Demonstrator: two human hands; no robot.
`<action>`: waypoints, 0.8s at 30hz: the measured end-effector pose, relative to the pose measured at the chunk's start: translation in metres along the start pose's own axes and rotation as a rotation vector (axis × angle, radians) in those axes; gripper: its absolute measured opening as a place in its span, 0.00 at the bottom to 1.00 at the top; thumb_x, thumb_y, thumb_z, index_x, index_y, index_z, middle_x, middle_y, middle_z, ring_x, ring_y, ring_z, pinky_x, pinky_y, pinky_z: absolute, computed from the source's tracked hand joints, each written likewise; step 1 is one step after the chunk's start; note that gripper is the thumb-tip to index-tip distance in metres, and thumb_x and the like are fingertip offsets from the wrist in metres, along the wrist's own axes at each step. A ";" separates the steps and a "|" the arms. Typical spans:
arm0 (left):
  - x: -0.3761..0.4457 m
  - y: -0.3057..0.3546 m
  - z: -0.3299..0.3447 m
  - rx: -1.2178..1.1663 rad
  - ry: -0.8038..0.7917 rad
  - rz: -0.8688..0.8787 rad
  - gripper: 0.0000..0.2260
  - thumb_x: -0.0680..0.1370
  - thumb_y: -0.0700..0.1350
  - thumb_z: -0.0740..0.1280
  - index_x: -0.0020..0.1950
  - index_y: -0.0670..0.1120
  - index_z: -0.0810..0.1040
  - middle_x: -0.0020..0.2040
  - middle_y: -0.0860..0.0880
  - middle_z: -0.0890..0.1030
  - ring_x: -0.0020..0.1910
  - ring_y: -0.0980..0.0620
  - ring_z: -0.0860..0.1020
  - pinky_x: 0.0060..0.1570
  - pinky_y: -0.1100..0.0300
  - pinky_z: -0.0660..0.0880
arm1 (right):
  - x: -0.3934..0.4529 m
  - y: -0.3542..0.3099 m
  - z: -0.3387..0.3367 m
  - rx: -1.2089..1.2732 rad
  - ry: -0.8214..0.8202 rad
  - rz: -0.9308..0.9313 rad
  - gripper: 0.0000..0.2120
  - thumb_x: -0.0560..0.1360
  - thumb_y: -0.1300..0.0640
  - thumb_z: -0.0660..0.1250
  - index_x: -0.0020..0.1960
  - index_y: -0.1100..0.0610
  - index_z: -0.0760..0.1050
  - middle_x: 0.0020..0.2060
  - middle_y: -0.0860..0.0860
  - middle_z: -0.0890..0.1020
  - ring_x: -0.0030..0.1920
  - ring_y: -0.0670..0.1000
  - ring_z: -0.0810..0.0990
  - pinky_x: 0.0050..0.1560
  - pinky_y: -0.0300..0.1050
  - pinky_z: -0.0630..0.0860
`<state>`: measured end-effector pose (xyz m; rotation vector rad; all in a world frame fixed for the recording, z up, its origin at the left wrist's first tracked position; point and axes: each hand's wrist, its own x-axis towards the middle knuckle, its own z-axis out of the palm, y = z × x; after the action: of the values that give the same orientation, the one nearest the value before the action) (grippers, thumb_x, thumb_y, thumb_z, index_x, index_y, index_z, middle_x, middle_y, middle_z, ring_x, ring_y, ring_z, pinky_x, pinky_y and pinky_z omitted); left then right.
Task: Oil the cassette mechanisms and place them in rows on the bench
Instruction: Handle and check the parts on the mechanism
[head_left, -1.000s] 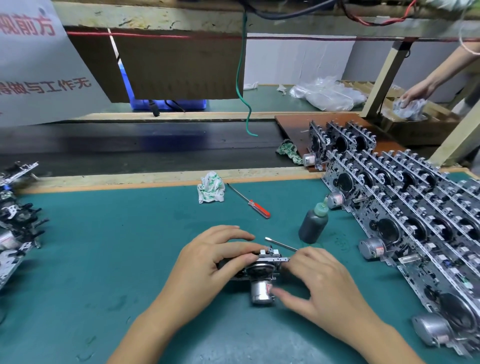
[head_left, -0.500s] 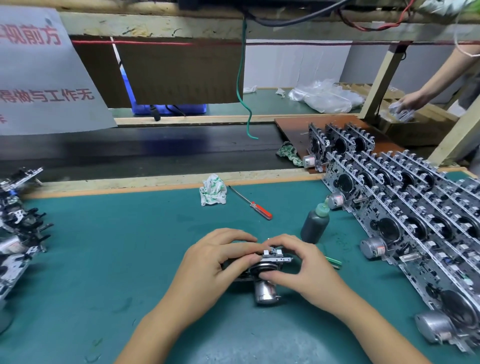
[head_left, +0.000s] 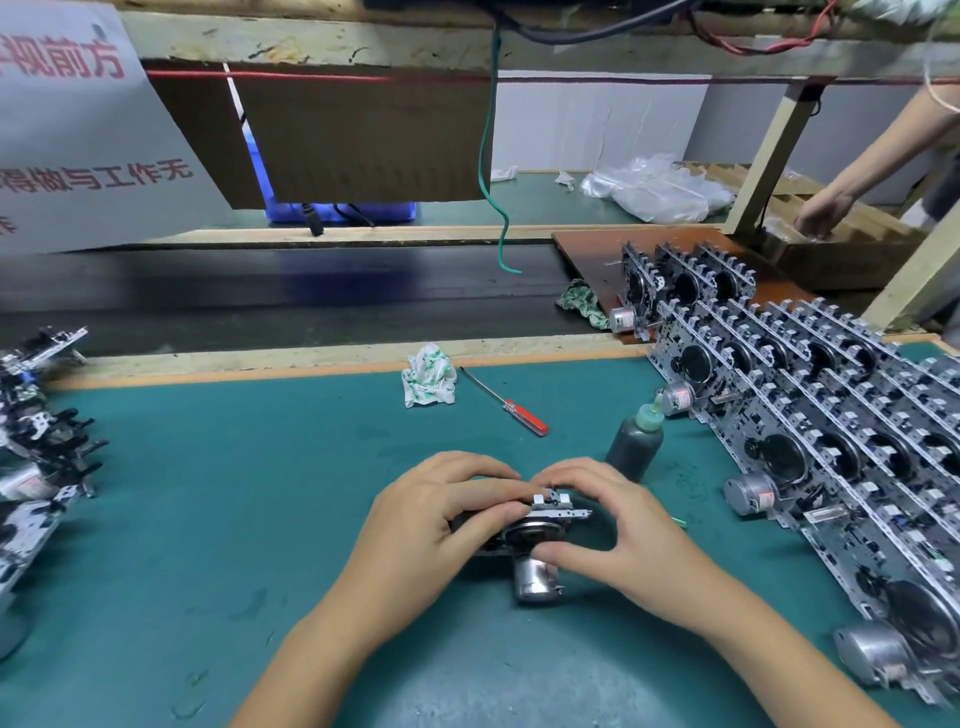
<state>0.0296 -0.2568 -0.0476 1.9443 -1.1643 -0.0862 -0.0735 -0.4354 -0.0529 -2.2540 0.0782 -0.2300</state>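
A metal cassette mechanism (head_left: 540, 525) with a silver motor can at its near end stands on the green bench mat (head_left: 260, 493), in the middle. My left hand (head_left: 441, 514) grips its left side, fingers curled over the top. My right hand (head_left: 613, 525) grips its right side, thumb against the motor, fingers over the top edge. A dark oil bottle (head_left: 635, 444) with a pale green cap stands just behind my right hand. Rows of upright mechanisms (head_left: 810, 415) fill the bench at the right.
A pile of mechanisms (head_left: 36, 447) lies at the left edge. A red-handled screwdriver (head_left: 506, 404) and a crumpled cloth (head_left: 429, 382) lie behind. A small green tool tip (head_left: 679, 522) shows beside my right hand. Another person's hand (head_left: 826, 210) reaches into a box at far right.
My right hand laid down the thin applicator tool and closed on the right side of the mechanism. My left hand kept its grip. The other person's hand shifted at the box.
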 end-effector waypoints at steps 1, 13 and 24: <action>0.000 0.000 0.000 -0.001 -0.001 0.000 0.11 0.75 0.61 0.58 0.56 0.70 0.72 0.55 0.67 0.76 0.57 0.63 0.74 0.55 0.65 0.69 | -0.004 0.001 0.000 -0.160 0.064 -0.022 0.19 0.68 0.39 0.68 0.54 0.46 0.77 0.50 0.37 0.78 0.57 0.39 0.73 0.59 0.35 0.67; 0.001 0.004 -0.008 -0.071 -0.069 -0.016 0.12 0.75 0.56 0.63 0.56 0.71 0.74 0.57 0.68 0.76 0.59 0.63 0.73 0.58 0.67 0.68 | -0.019 -0.001 -0.002 -0.758 0.213 -0.247 0.22 0.72 0.37 0.58 0.46 0.53 0.81 0.43 0.43 0.82 0.46 0.49 0.79 0.51 0.41 0.69; -0.001 0.009 -0.032 0.337 0.061 0.215 0.14 0.76 0.55 0.60 0.43 0.49 0.82 0.39 0.56 0.77 0.36 0.57 0.74 0.35 0.59 0.71 | 0.025 -0.040 -0.019 -0.891 -0.013 -0.550 0.17 0.77 0.45 0.54 0.38 0.54 0.72 0.28 0.47 0.74 0.26 0.50 0.75 0.21 0.40 0.62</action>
<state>0.0364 -0.2378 -0.0213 2.0766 -1.4099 0.2997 -0.0537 -0.4269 -0.0069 -3.1252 -0.5569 -0.5548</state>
